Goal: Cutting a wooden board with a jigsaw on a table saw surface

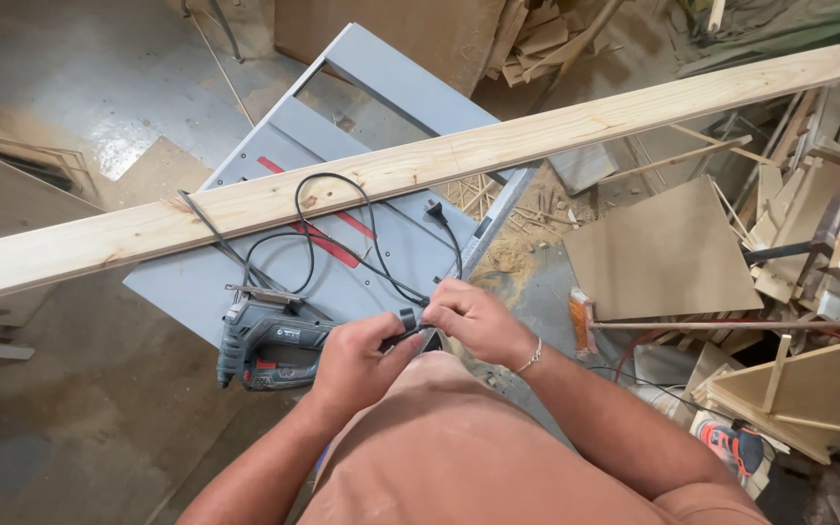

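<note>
While both hands' grips pinch the thin black power cord (pixel 342 228), left hand (pixel 357 362) and right hand (pixel 473 316) touching, its loops trail toward eleven o'clock across the grey saw table (pixel 196 292).

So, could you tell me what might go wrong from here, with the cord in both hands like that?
The black cord loops over the long plank, so pulling it could drag or tip the plank, which overhangs the grey saw table at both ends. The jigsaw lies at the table's near edge; a tug from the left hand or right hand might slide it off.
</note>
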